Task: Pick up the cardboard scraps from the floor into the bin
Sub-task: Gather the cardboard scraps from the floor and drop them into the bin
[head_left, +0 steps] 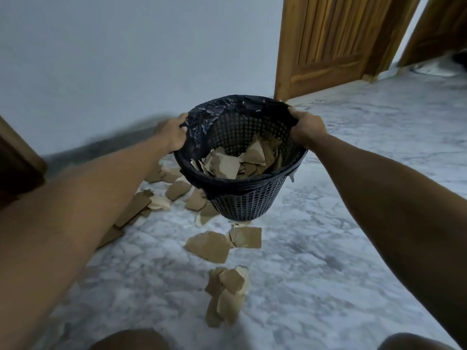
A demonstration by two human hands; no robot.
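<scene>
Here two hands (174, 136) (307, 130) grip one bin (242, 198).

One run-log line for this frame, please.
left hand: holds bin rim | right hand: holds rim | scraps: many on floor, some in bin

Floor (341, 223): we recorded grey-and-white marbled stone, running to a pale wall and a wooden door. Lying directly on it we counted brown cardboard scraps in three groups: a scatter near the wall (177, 190), partly overlapping; two larger torn pieces (209, 246) side by side in the middle, edges touching; and a small overlapping heap (226, 296) nearest us. Whether the bin touched the floor we could not tell.
</scene>
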